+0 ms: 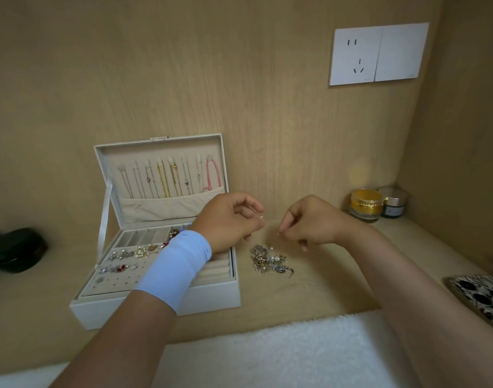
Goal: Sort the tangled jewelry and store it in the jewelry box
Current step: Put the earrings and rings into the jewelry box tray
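Observation:
A tangled pile of jewelry (270, 260) lies on the wooden surface just right of the open white jewelry box (211, 299). Several necklaces (167, 177) hang inside the box's raised lid. Earrings and brooches (122, 261) sit in the box's tray. Above the pile, my left hand (231, 221) pinches a small ring-like piece at its fingertips. My right hand (309, 222) pinches the other end of what looks like a very thin chain stretched between the two hands; the chain is barely visible.
Two cosmetic jars (365, 204) stand in the back right corner. Dark round cases (16, 249) sit at the far left. A patterned phone (480, 298) lies at the right edge. White fluffy fabric (281, 351) covers the front. A wall socket (378, 53) is above.

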A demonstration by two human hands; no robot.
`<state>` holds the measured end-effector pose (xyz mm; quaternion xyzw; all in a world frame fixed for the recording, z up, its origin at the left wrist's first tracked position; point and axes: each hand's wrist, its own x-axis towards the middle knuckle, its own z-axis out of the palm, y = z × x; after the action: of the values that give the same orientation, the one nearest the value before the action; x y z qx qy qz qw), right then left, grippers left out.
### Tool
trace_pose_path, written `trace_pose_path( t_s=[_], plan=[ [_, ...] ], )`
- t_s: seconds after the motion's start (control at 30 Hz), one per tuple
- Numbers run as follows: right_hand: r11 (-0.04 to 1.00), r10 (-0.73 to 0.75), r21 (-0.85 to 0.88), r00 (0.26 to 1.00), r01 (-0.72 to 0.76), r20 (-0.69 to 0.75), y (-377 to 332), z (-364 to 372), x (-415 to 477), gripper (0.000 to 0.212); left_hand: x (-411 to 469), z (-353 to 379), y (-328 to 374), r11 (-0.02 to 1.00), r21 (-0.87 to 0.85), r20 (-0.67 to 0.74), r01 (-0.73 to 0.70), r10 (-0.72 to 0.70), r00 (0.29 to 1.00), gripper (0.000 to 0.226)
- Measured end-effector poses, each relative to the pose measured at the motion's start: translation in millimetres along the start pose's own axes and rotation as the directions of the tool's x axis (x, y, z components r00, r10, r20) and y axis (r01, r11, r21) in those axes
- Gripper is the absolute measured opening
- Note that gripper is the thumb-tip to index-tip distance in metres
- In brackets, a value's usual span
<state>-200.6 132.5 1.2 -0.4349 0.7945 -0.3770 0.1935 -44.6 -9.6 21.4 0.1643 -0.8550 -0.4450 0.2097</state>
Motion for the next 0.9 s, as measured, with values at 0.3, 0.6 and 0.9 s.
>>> trace_pose_path(
  t_s=[0.3,0.6,0.9],
  plan=[
    [0.978,-0.138,0.153,0.990,0.143,-0.040,-74,39,-14,0.011,-48,-69,-16,1.000,-0.015,-0.131,0.016,-0.018,0.991,0.009],
    [0.984,-0.162,0.082,0.986,0.159,0.037,-125,86,-7,0.003,-87,-131,-56,0.989,-0.112,-0.221,0.096,-0.119,0.968,0.016],
    [0.936,-0.305,-0.171,0.951,0.307,0.039,-163,131,13,0.005,-107,-169,-79,0.983,-0.161,-0.323,0.091,-0.140,0.936,0.009]
  ],
)
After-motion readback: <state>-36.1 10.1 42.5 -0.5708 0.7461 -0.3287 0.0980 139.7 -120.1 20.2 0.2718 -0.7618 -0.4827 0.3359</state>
